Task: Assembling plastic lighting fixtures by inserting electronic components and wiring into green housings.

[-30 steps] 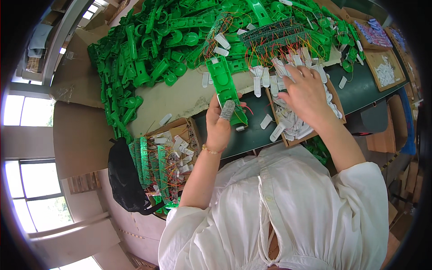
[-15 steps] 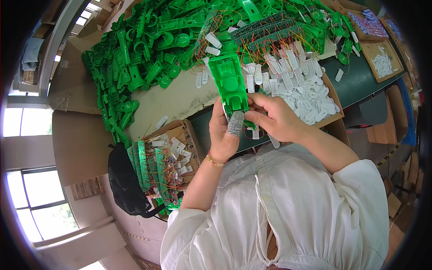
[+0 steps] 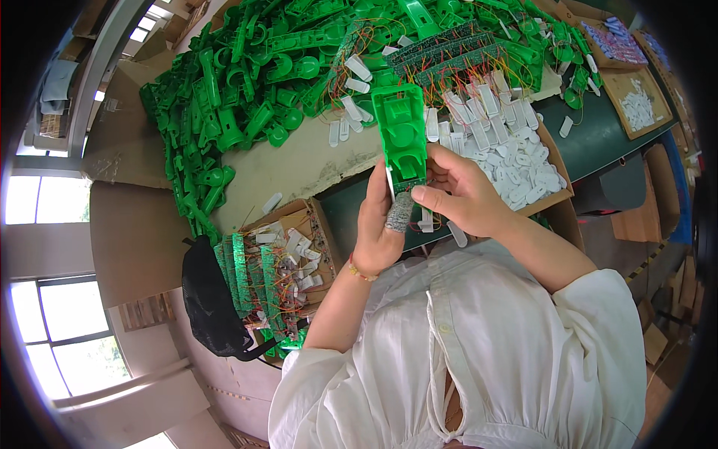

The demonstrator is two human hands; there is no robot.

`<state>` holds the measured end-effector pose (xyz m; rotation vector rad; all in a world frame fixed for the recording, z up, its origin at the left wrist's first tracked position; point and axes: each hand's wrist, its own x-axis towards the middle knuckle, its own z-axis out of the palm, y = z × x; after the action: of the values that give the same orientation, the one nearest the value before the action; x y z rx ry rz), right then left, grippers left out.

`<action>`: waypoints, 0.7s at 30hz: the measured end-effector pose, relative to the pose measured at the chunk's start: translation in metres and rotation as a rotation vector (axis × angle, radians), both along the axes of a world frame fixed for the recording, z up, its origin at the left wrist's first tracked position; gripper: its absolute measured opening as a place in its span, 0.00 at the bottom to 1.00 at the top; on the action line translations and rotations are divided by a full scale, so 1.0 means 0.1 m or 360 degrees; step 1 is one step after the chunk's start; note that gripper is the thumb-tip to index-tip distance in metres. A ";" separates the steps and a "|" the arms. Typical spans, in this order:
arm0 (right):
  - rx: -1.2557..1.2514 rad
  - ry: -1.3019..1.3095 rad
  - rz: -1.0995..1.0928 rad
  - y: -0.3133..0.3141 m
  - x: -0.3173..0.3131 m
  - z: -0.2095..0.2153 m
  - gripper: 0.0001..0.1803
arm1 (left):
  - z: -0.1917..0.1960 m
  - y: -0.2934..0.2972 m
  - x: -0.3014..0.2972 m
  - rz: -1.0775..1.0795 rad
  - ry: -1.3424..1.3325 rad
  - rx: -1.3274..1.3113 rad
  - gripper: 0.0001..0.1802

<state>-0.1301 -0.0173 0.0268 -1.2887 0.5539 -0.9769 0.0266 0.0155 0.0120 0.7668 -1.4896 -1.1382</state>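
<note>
Between my two hands stands a green plastic housing (image 3: 402, 127), its hollow inside turned up toward me. My left hand (image 3: 378, 224) grips the lower left side, its thumb in a grey knitted finger cover (image 3: 399, 212) resting at the near end. A small green circuit board (image 3: 408, 185) shows at that end, beside the thumb. My right hand (image 3: 465, 196) closes on the same end from the right, thumb against the board and fingers curled behind, partly hidden. Below the hands, a white plastic piece (image 3: 426, 221) shows near thin wires.
A heap of green housings (image 3: 247, 82) covers the far left of the table. Wired circuit boards (image 3: 449, 52) lie at the back, near a box of white parts (image 3: 523, 172). Another cardboard box (image 3: 323, 232) holds boards and white pieces beside a black bag (image 3: 209, 307).
The housing and both hands have shifted a little to the right, and the housing stands straighter. My right thumb now presses at the board by the housing's near end.
</note>
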 end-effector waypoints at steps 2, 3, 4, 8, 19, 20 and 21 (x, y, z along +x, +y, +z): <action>-0.0007 0.0009 0.0001 0.02 0.01 0.01 0.20 | -0.02 0.00 0.00 0.0143 -0.0192 -0.0165 0.30; 0.0042 0.0109 -0.0050 0.05 0.02 0.02 0.19 | -0.02 0.01 -0.01 0.0214 -0.0265 -0.0165 0.30; 0.0091 0.0211 -0.0102 0.07 0.02 0.03 0.17 | -0.03 0.02 -0.01 0.0284 -0.0337 -0.0166 0.30; 0.0176 0.0052 -0.0075 -0.01 0.03 -0.04 0.17 | 0.02 -0.03 -0.01 -0.0056 0.0325 0.0475 0.30; 0.0355 -0.0006 -0.0089 -0.05 0.01 -0.07 0.16 | 0.04 -0.08 -0.03 -0.0148 0.0851 0.0905 0.27; 0.0293 -0.0041 -0.0098 -0.05 0.02 -0.07 0.16 | 0.02 -0.07 -0.02 -0.0165 0.0862 0.0901 0.27; 0.0287 -0.0041 -0.0100 -0.05 0.02 -0.08 0.16 | 0.02 -0.07 -0.01 -0.0182 0.0873 0.0897 0.27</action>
<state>-0.1286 -0.0228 0.0191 -1.1022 0.6506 -0.9714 0.0255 0.0084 0.0136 0.6638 -0.7629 -1.7258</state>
